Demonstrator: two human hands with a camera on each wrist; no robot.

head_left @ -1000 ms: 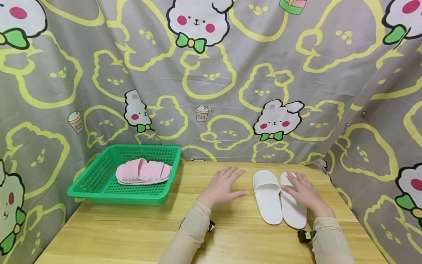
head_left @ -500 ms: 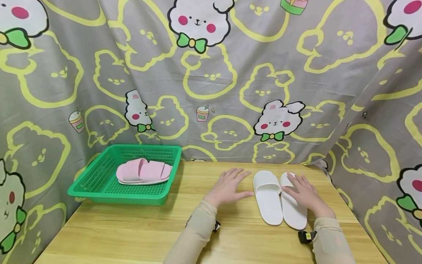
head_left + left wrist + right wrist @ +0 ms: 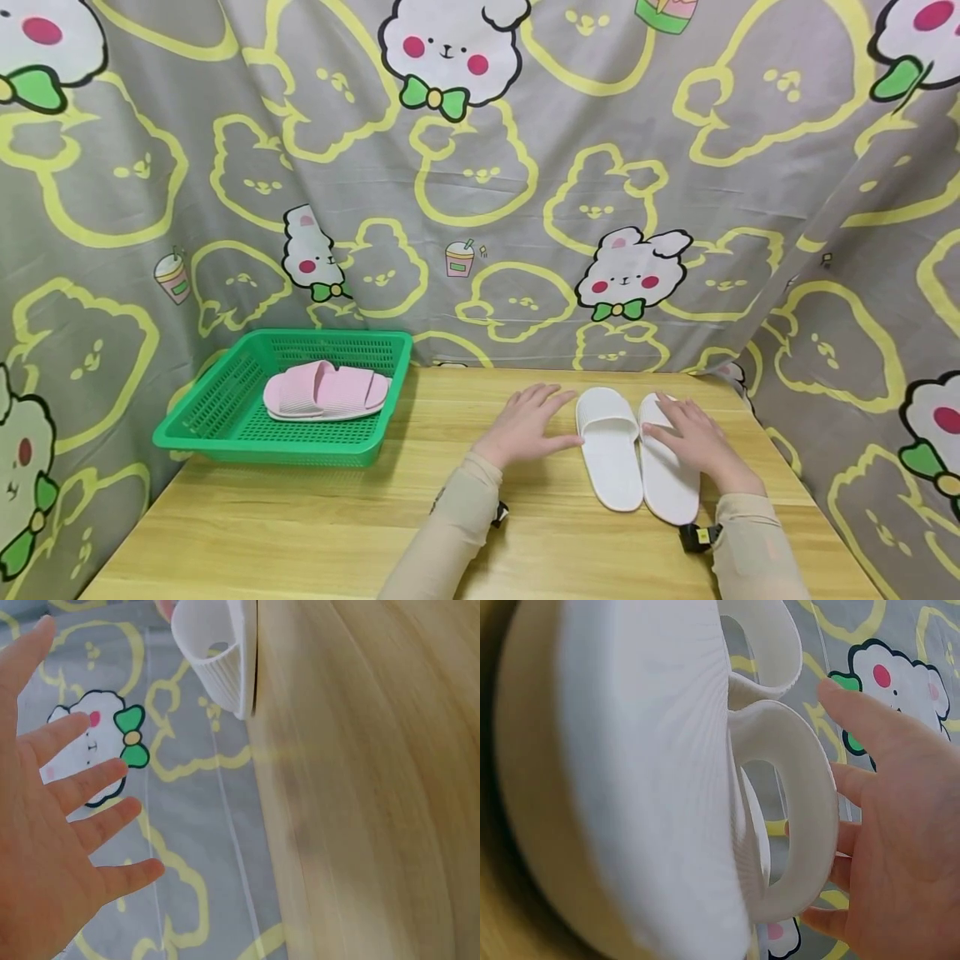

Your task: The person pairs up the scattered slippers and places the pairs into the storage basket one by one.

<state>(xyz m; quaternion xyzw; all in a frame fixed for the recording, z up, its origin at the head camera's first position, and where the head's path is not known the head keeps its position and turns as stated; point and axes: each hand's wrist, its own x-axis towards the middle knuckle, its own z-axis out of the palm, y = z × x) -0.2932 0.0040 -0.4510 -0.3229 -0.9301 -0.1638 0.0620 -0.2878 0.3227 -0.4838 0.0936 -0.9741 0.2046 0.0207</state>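
Two white slippers lie side by side on the wooden table, toes away from me: the left slipper (image 3: 613, 471) and the right slipper (image 3: 669, 492). Just left of the pair is my left hand (image 3: 525, 427), fingers spread, its thumb tip right at the left slipper's edge. In the left wrist view that hand (image 3: 60, 817) holds nothing. Over the right slipper's strap reaches my right hand (image 3: 693, 442), its fingers extended and partly hiding the toe. The right wrist view shows the fingers of this hand (image 3: 900, 832) close around the outside of the strap (image 3: 814, 817).
At the back left stands a green plastic basket (image 3: 262, 450), with pink slipper footwear (image 3: 330, 392) inside. A patterned grey curtain (image 3: 480, 200) encloses the table (image 3: 300, 533) at the back and sides. Small black cameras sit under both wrists.
My left hand has moved right, up to the left slipper's edge. The right hand stays over the right slipper, which has shifted very slightly rightward and toward me.
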